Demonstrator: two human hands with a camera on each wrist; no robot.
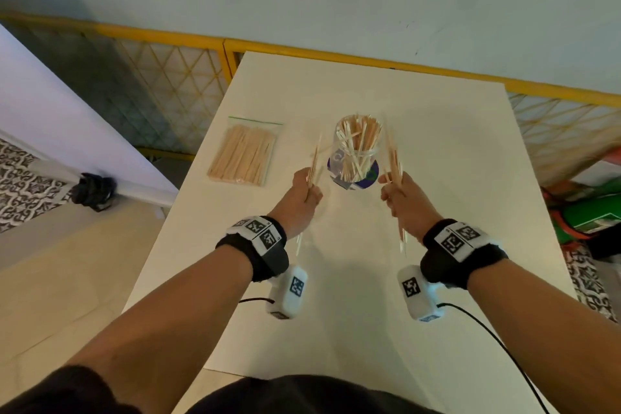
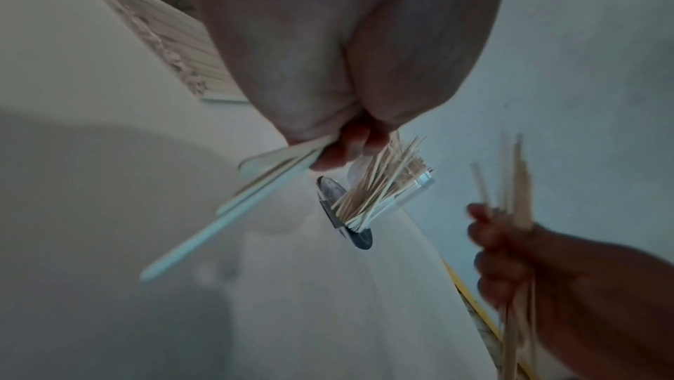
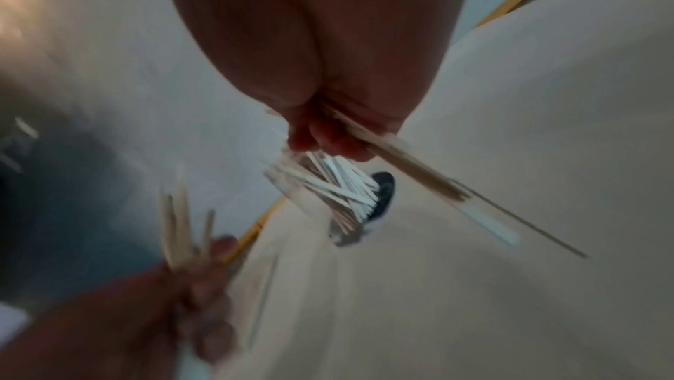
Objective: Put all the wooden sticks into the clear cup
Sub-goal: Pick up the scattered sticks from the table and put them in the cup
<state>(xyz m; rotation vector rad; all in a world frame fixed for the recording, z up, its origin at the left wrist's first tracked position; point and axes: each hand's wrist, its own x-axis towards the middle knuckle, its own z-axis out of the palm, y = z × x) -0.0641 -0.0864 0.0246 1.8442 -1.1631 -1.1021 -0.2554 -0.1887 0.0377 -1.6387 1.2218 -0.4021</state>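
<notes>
A clear cup (image 1: 358,151) full of wooden sticks stands on a dark round coaster (image 1: 369,178) mid-table. It also shows in the left wrist view as the cup (image 2: 386,193) and in the right wrist view as the cup (image 3: 328,193). My left hand (image 1: 304,193) grips a small bunch of wooden sticks (image 1: 315,161) just left of the cup. My right hand (image 1: 401,197) grips another bunch of sticks (image 1: 395,161) just right of it. Both bunches stand roughly upright, held above the table. The left bunch (image 2: 233,204) and right bunch (image 3: 419,173) poke out below the fists.
A clear zip bag (image 1: 243,153) of more wooden sticks lies flat at the table's left. The white table (image 1: 453,178) has bare room on the right and front. A yellow mesh fence (image 1: 168,77) runs behind it. Cables hang from the wrist cameras.
</notes>
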